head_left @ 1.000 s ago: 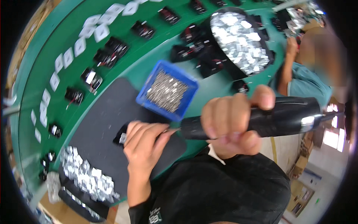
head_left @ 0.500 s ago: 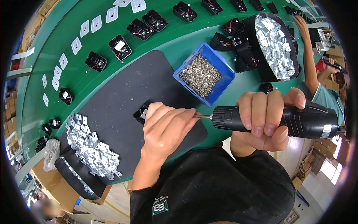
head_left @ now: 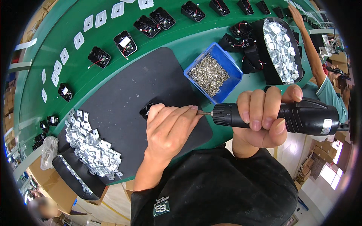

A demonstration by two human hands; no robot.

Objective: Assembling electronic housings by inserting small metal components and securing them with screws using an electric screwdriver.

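My right hand is wrapped around a black electric screwdriver, held level with its bit pointing left. My left hand has its thumb and fingers pinched together at the tip of that bit. Whatever lies between those fingertips is hidden. Partly covered by my left hand, a small black housing rests on the dark grey mat. Beyond the screwdriver stands a blue bin full of small silver screws.
A heap of square metal plates lies at the mat's left; another fills a black tray at right. Black housings with red wires and white plastic pieces line the green conveyor. A co-worker's arm reaches in from the right.
The whole view has turned a little, so the bin and housings appear shifted right. Both hands keep the same hold, the bit still at my left fingertips.
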